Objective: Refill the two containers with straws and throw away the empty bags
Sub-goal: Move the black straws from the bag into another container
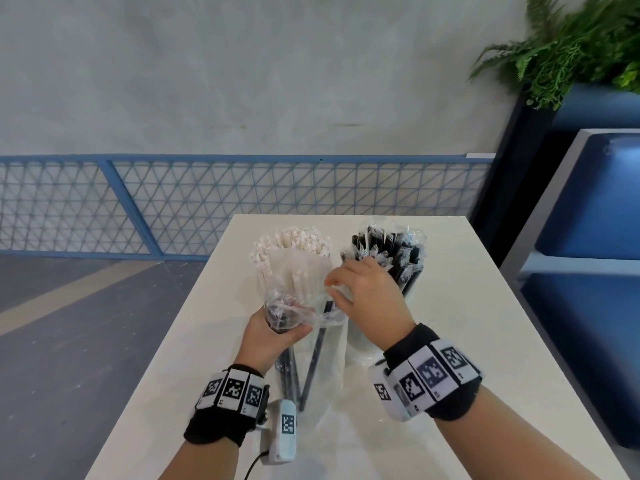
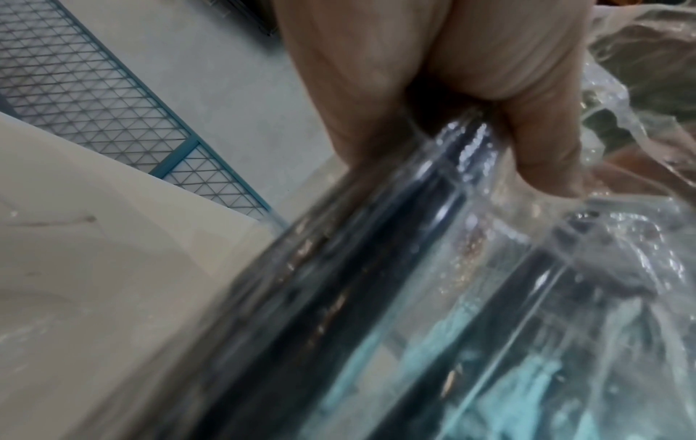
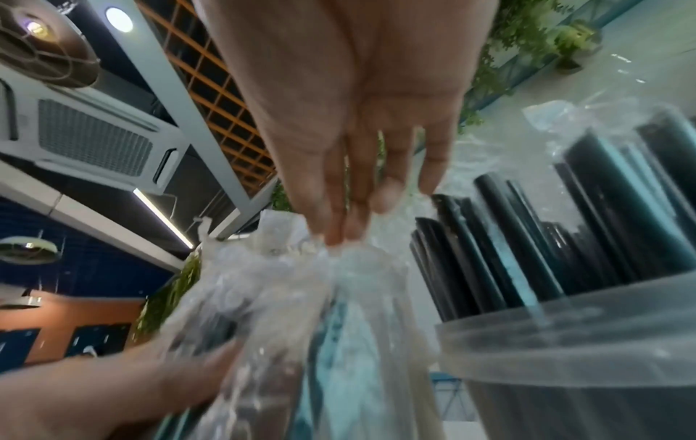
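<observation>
the left grip (image 1: 268, 332) clutches a crinkled clear bag (image 1: 313, 337) holding few black straws (image 1: 313, 362), its mouth pinched by the right grip (image 1: 363, 292).

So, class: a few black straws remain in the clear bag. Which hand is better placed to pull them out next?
Right. The left hand already grips the clear bag around the black straws; the right hand has its fingers at the bag's mouth.

The bag (image 1: 304, 313) is clear, crinkled, glossy plastic; the table (image 1: 460, 327) is smooth, pale and faintly shiny.
</observation>
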A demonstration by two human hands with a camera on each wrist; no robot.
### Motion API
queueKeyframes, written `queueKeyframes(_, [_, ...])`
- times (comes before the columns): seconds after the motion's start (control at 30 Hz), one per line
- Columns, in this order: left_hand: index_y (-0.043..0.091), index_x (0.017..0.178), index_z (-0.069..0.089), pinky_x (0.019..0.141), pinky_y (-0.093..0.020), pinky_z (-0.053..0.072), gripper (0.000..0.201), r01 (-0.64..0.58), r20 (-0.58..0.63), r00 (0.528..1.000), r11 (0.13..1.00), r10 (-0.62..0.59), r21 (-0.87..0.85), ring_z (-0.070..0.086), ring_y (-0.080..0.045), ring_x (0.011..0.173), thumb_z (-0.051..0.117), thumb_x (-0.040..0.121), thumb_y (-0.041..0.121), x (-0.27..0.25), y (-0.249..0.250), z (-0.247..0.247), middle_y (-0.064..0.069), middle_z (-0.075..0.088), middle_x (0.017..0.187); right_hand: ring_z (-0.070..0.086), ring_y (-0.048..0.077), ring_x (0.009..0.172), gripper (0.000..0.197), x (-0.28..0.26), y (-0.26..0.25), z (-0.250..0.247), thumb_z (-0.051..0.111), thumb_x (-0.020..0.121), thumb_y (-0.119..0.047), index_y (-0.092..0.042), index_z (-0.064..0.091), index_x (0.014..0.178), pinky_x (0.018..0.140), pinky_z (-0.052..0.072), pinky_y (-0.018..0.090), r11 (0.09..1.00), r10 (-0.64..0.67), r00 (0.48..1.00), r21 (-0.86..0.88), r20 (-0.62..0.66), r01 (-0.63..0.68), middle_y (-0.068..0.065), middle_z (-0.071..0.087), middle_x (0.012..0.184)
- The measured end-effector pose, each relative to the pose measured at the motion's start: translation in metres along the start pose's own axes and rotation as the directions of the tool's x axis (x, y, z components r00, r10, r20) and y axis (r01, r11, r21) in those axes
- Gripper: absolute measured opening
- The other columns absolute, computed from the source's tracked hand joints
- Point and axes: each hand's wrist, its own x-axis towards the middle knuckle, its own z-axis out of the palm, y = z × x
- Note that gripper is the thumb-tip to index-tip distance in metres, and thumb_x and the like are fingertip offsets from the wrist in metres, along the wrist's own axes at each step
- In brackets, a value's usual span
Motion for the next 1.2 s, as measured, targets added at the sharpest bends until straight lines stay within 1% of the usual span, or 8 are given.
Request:
queueKeyframes(0.13, [0.013,0.095,0.066,0.096,-0.045,0.049,0.038,0.028,0.002,1.000,0.999,-0.028,0.027,0.068,-0.024,0.100,0.084,0.062,0.009,-0.001,-0.002,0.000,-0.011,0.074,0.100,0.059,0.020,0.100,0.023,-0.005,0.000,0.003,0.057,0.087,-0.032,-0.020,0.065,0.106,0.104,0.025,0.031,0.988,0.132,0.952,-0.118,0.276,-0.103,-0.002,0.069,0.103])
queueKeyframes(0.3, [0.004,0.101,0.064,0.091,-0.041,0.052,0.053,0.031,0.017,0.999,0.997,-0.032,0.071,0.069,-0.025,0.098,0.088,0.055,0.014,-0.003,0.000,0.004,-0.013,0.073,0.099,0.060,0.014,0.101,0.021,-0.003,-0.007,0.004,0.058,0.086,-0.032,-0.023,0.063,0.104,0.104,0.006,0.027,0.982,0.159,0.914,-0.154,0.372,-0.108,-0.005,0.067,0.106])
queueKeyframes(0.5, [0.012,0.097,0.061,0.077,-0.026,0.054,0.052,0.005,0.085,0.996,0.983,-0.021,0.185,0.068,-0.018,0.086,0.086,0.053,-0.001,-0.003,0.005,0.010,-0.005,0.071,0.089,0.062,0.020,0.078,0.014,-0.007,-0.029,0.006,0.067,0.080,-0.020,-0.014,0.069,0.093,0.090,0.028,0.024,0.983,0.087,0.974,0.140,0.210,-0.118,0.003,0.071,0.084])
queueKeyframes(0.67, [0.024,0.087,0.059,0.065,-0.009,0.049,0.047,-0.047,0.065,0.997,0.983,0.036,0.176,0.066,0.002,0.072,0.078,0.061,-0.010,-0.004,0.013,0.017,0.007,0.068,0.082,0.057,-0.001,0.066,0.028,-0.010,-0.032,0.008,0.071,0.078,-0.011,-0.009,0.058,0.103,0.065,0.045,0.003,0.795,0.274,0.922,0.475,0.273,-0.377,-0.004,0.061,0.080])
queueKeyframes(0.8, [0.024,0.105,0.058,0.075,-0.013,0.051,0.062,-0.109,0.052,0.993,0.984,0.103,0.139,0.066,-0.014,0.090,0.079,0.058,-0.010,-0.006,0.015,0.016,0.007,0.068,0.095,0.063,0.009,0.088,0.035,-0.013,-0.023,0.009,0.067,0.082,-0.013,-0.007,0.057,0.114,0.084,0.053,0.018,0.798,0.160,0.899,0.483,0.407,-0.360,0.006,0.067,0.103])
queueKeyframes(1.0, [0.025,0.147,0.000,0.078,-0.008,0.046,0.108,-0.215,0.310,0.943,0.934,0.123,0.284,0.055,0.008,0.094,0.071,0.072,-0.006,-0.006,0.036,0.026,0.029,0.041,0.110,0.063,0.010,0.098,0.053,-0.026,-0.023,0.022,0.075,0.072,-0.024,-0.016,0.052,0.120,0.087,0.053,0.028,0.652,0.252,0.901,0.627,0.352,-0.427,-0.003,0.065,0.109])
queueKeyframes(1.13, [0.037,0.143,-0.004,0.070,-0.009,0.051,0.103,-0.228,0.385,0.917,0.930,0.106,0.289,0.060,0.015,0.072,0.067,0.079,-0.001,-0.010,0.042,0.029,0.013,0.055,0.107,0.065,0.005,0.061,0.023,-0.031,-0.026,0.021,0.069,0.076,0.002,-0.009,0.059,0.094,0.055,0.054,0.022,0.367,0.370,0.830,0.755,0.417,-0.543,0.004,0.066,0.082])
queueKeyframes(1.2, [0.041,0.142,0.000,0.083,-0.017,0.053,0.111,-0.198,0.399,0.913,0.944,0.081,0.262,0.066,0.003,0.089,0.076,0.071,0.002,-0.009,0.039,0.028,0.009,0.059,0.114,0.066,0.010,0.065,0.018,-0.030,-0.027,0.020,0.068,0.079,-0.001,-0.010,0.060,0.092,0.058,0.055,0.023,0.302,0.394,0.828,0.795,0.399,-0.526,0.003,0.066,0.079])
